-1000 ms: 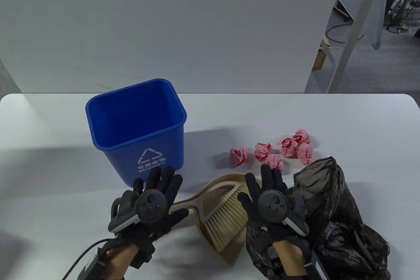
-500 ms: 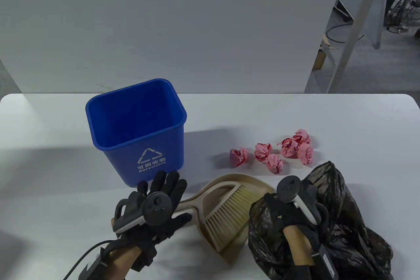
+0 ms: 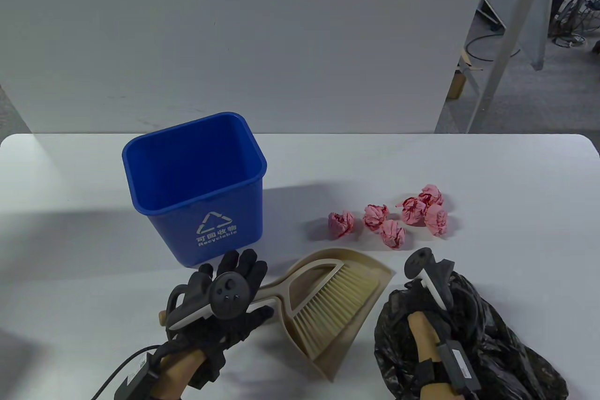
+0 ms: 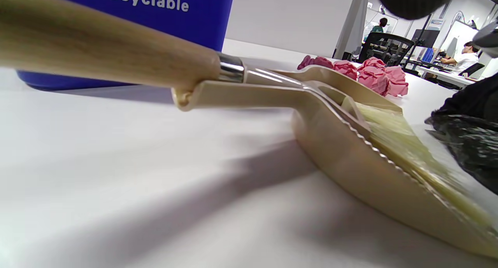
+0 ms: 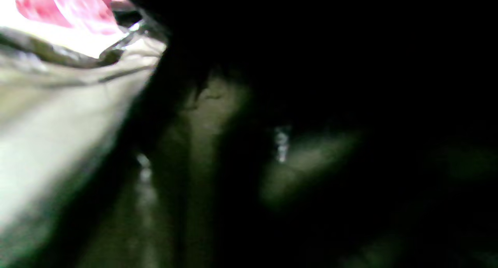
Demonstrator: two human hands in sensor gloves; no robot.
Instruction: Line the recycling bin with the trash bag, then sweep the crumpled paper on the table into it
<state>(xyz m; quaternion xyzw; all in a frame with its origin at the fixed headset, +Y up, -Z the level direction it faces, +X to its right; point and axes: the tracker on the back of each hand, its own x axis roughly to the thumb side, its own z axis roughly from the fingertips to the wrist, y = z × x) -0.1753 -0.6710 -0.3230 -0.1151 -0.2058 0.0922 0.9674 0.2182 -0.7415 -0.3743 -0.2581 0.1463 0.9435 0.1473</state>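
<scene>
Left hand (image 3: 225,299) is hovering spread above my brush handle (image 4: 105,50); right hand (image 3: 424,306) is burying into the trash bag (image 3: 487,353), grip unclear.

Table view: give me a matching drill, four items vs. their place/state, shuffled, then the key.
Items:
1. recycling bin
2. trash bag
3. brush
4. paper balls

Place or state:
A. lying in the tan dustpan
B. clustered on the table, right of the bin
C. upright, with no liner in it
D. bunched around the right hand

Pairs: 1-C, 2-D, 3-A, 4-B
</scene>
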